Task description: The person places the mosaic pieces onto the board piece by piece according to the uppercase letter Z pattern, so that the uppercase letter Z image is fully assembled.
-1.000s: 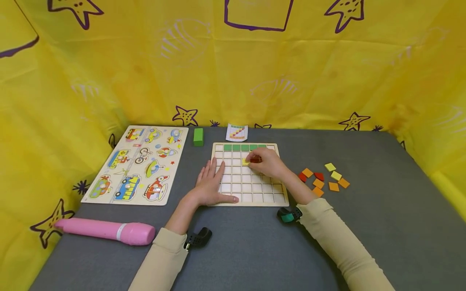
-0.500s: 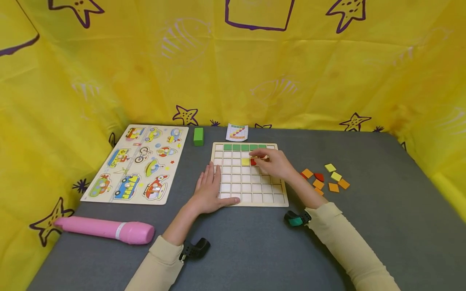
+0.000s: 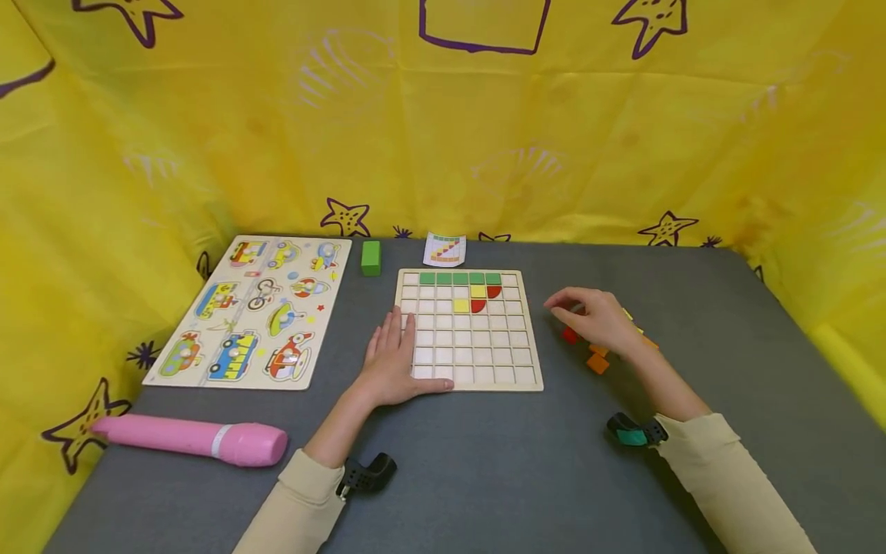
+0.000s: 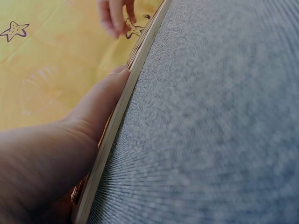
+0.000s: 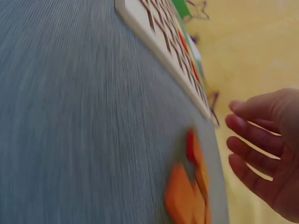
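Observation:
A wooden grid board lies mid-table, with a row of green square tiles near its far edge. Below that row sit two yellow square tiles and two red quarter-round tiles, set diagonally. My left hand rests on the board's left side, fingers straight and thumb along the near edge, as the left wrist view also shows. My right hand hovers over the loose tiles right of the board, its fingers loosely bent and holding nothing. Orange tiles and a red tile show beneath it; others are partly hidden.
Behind the board lies a small pattern card, with a green block beside it. A vehicle peg puzzle is at the left, and a pink marker-shaped object lies in front of it. Yellow cloth surrounds the table.
My right hand has left the board and moved right to the loose tiles. Yellow and red tiles it covered now show on the grid. The left hand stays on the board.

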The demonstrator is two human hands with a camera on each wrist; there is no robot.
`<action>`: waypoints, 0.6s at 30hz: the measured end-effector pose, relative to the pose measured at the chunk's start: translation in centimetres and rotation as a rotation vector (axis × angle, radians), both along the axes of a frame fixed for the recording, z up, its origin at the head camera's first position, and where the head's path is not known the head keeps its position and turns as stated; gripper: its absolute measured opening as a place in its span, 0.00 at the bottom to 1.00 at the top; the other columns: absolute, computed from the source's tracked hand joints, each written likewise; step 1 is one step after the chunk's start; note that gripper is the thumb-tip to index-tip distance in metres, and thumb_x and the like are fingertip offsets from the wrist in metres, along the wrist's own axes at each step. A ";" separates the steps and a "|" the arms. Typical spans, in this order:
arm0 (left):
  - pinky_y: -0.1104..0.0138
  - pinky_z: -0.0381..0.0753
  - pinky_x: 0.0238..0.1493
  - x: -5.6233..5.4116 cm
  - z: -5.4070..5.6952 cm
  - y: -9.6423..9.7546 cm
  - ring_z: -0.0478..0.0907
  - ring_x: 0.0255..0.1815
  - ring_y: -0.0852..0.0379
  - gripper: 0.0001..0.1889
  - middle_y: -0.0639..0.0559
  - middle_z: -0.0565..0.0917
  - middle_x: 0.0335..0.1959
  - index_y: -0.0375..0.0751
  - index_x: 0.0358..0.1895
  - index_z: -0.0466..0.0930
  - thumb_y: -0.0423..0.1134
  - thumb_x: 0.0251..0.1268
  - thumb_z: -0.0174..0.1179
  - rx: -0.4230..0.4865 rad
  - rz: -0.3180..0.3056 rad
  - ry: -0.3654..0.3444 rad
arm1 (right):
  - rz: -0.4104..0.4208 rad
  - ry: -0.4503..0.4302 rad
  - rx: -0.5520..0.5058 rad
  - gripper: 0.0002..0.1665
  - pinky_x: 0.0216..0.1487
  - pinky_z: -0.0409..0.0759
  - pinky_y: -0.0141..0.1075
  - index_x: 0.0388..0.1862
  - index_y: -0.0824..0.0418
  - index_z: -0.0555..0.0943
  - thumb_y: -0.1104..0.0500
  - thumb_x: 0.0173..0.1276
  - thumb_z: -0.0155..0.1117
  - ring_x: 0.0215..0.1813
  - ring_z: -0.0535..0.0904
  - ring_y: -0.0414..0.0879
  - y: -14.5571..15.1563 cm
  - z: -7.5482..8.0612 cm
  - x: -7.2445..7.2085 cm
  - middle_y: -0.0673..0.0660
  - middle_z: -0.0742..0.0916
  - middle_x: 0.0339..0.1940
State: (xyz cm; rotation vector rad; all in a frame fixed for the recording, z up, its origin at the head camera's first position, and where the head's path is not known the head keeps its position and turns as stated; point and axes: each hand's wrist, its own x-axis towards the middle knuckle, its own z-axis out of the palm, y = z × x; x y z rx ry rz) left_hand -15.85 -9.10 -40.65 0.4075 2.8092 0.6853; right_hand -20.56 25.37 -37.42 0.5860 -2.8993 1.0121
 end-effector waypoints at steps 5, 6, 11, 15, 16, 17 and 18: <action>0.45 0.36 0.73 -0.1 -0.1 -0.3 0.31 0.78 0.38 0.67 0.34 0.32 0.78 0.31 0.77 0.38 0.69 0.47 0.68 0.001 0.007 0.011 | 0.045 -0.028 0.071 0.10 0.45 0.81 0.46 0.47 0.61 0.85 0.63 0.68 0.65 0.44 0.82 0.52 2.7 0.4 1.1 0.56 0.86 0.44; 0.45 0.37 0.73 -0.1 -0.2 -0.3 0.32 0.78 0.37 0.67 0.33 0.32 0.78 0.31 0.77 0.38 0.69 0.47 0.68 0.001 0.009 0.014 | 0.060 -0.029 0.082 0.10 0.45 0.81 0.46 0.47 0.61 0.85 0.64 0.67 0.65 0.44 0.82 0.52 2.9 0.4 1.2 0.56 0.86 0.45; 0.44 0.38 0.72 -0.1 -0.3 -0.3 0.33 0.77 0.36 0.66 0.32 0.33 0.78 0.31 0.77 0.39 0.68 0.47 0.68 0.001 0.005 0.024 | 0.166 0.004 0.125 0.16 0.52 0.73 0.52 0.50 0.61 0.85 0.68 0.62 0.68 0.52 0.75 0.56 3.6 -0.2 1.4 0.58 0.85 0.50; 0.44 0.37 0.72 -0.2 -0.3 -0.2 0.32 0.77 0.36 0.66 0.33 0.33 0.78 0.32 0.77 0.39 0.68 0.47 0.68 0.003 0.002 0.021 | 0.198 0.050 0.145 0.17 0.56 0.66 0.57 0.49 0.65 0.85 0.69 0.60 0.70 0.56 0.72 0.61 3.6 -0.8 1.3 0.63 0.84 0.53; 0.44 0.37 0.72 -0.2 -0.3 -0.2 0.32 0.77 0.36 0.66 0.33 0.32 0.78 0.32 0.77 0.39 0.69 0.47 0.68 0.003 0.001 0.020 | 0.192 0.059 0.145 0.16 0.56 0.65 0.58 0.49 0.65 0.85 0.68 0.60 0.70 0.56 0.72 0.62 3.5 -0.9 1.3 0.63 0.84 0.54; 0.44 0.37 0.72 -0.2 -0.3 -0.1 0.32 0.77 0.36 0.66 0.33 0.32 0.78 0.32 0.77 0.39 0.69 0.47 0.68 0.004 0.000 0.019 | 0.186 0.067 0.141 0.15 0.56 0.65 0.58 0.47 0.65 0.85 0.68 0.60 0.71 0.56 0.72 0.62 3.4 -1.0 1.3 0.63 0.84 0.52; 0.44 0.37 0.72 -0.2 -0.3 -0.1 0.32 0.77 0.37 0.66 0.33 0.32 0.78 0.32 0.78 0.39 0.69 0.47 0.68 0.003 -0.001 0.019 | 0.179 0.074 0.134 0.14 0.56 0.65 0.57 0.46 0.64 0.86 0.67 0.60 0.71 0.55 0.72 0.62 3.3 -1.2 1.2 0.63 0.85 0.51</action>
